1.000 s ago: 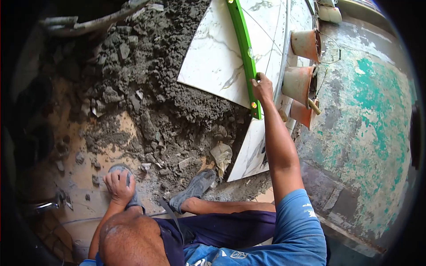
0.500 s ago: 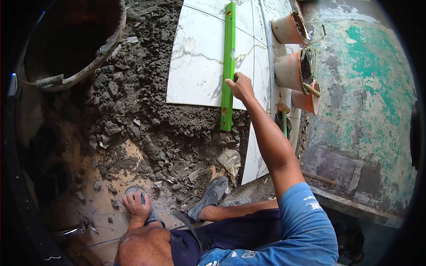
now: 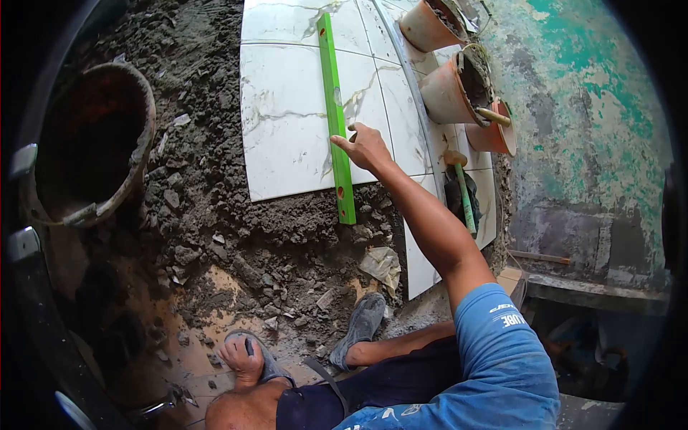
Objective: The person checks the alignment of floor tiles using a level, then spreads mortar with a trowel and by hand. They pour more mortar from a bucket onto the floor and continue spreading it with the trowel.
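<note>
Green level (image 3: 334, 107), "LUBE" (image 3: 513, 320) on blue sleeve (image 3: 494, 340)

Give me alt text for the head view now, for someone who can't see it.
A person's right hand is at a long green level lying on white, veined tiles, the level's near end jutting over rough gray rubble. Three buckets and a mallet are at the right, a larger bucket at the left, and the left hand is down by a shoe.

Knee (image 3: 242, 413) cropped; lg bkt (image 3: 145, 136) contents unclear
</note>
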Demonstrator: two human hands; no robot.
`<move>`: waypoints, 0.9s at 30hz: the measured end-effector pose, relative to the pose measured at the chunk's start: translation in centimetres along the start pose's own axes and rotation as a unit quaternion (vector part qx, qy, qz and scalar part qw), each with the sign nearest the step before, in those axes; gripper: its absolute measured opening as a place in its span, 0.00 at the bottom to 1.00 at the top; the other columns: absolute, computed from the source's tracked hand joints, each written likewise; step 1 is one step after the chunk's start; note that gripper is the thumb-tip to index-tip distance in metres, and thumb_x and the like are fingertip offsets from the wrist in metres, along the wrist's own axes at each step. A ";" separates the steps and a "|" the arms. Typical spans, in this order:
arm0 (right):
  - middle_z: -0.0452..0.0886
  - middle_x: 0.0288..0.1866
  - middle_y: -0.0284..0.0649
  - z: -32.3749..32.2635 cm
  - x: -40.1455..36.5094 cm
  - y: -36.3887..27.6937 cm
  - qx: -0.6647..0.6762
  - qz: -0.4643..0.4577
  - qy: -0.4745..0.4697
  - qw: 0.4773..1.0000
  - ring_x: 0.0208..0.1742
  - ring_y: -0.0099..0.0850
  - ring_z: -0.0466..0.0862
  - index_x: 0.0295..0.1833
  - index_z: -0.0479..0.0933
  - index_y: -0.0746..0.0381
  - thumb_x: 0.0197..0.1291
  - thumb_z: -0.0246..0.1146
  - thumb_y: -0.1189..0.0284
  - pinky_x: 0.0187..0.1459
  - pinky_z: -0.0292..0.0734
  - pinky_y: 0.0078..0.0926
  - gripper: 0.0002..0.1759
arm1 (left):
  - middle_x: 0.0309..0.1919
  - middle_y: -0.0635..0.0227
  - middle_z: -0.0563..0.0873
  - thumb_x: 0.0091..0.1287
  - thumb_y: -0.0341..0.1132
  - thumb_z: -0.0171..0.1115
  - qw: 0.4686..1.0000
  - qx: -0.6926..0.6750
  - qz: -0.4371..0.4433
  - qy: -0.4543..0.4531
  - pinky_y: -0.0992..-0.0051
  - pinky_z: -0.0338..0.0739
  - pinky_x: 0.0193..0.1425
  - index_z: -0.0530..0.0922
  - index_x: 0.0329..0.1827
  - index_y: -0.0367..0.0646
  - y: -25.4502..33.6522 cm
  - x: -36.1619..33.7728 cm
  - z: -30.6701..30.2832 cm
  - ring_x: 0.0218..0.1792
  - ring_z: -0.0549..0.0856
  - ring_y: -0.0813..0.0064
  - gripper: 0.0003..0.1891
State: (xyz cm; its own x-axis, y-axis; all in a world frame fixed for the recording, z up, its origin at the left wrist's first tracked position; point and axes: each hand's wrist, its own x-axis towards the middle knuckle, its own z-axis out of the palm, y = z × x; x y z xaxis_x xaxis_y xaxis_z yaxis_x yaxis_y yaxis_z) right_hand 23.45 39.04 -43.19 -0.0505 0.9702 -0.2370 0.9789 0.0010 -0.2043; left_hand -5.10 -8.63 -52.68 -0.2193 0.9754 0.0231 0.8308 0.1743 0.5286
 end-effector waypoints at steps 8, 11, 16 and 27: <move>0.81 0.51 0.54 -0.1 -0.5 15.0 0.035 0.057 0.142 0.988 0.54 0.50 0.80 0.55 0.77 0.67 0.66 0.58 0.48 0.57 0.73 0.42 0.31 | 0.47 0.53 0.76 0.56 0.29 0.67 0.990 0.020 0.103 0.098 0.53 0.67 0.58 0.76 0.49 0.39 -1.2 14.3 -1.7 0.50 0.76 0.50 0.17; 0.78 0.56 0.52 1.5 -0.3 20.8 0.001 -0.005 0.200 0.980 0.59 0.51 0.74 0.54 0.77 0.64 0.68 0.57 0.57 0.62 0.69 0.42 0.22 | 0.52 0.51 0.76 0.60 0.29 0.65 0.982 0.034 0.142 0.120 0.51 0.68 0.62 0.75 0.49 0.38 -1.2 22.9 -1.6 0.56 0.75 0.47 0.15; 0.77 0.56 0.47 4.1 1.4 25.1 0.001 -0.084 0.264 0.961 0.59 0.49 0.73 0.52 0.77 0.60 0.66 0.60 0.65 0.62 0.68 0.43 0.14 | 0.68 0.47 0.69 0.67 0.28 0.59 0.979 0.088 0.160 0.092 0.53 0.61 0.74 0.70 0.62 0.34 0.0 35.0 -0.5 0.71 0.66 0.46 0.20; 0.73 0.61 0.48 3.8 0.9 24.6 0.038 -0.034 0.232 0.971 0.65 0.47 0.70 0.56 0.76 0.61 0.69 0.57 0.66 0.67 0.62 0.43 0.15 | 0.79 0.54 0.54 0.74 0.46 0.43 0.958 0.280 0.054 0.034 0.55 0.44 0.80 0.54 0.78 0.36 -2.0 39.1 5.0 0.79 0.52 0.55 0.33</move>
State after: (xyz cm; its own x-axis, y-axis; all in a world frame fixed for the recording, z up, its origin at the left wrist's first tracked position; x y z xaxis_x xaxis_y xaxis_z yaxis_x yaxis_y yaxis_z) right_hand 46.70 38.99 -52.02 -0.0032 0.9734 0.2290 0.9578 0.0688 -0.2792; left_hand -12.74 29.85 -57.07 -0.1341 0.9839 0.1180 0.9904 0.1371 -0.0173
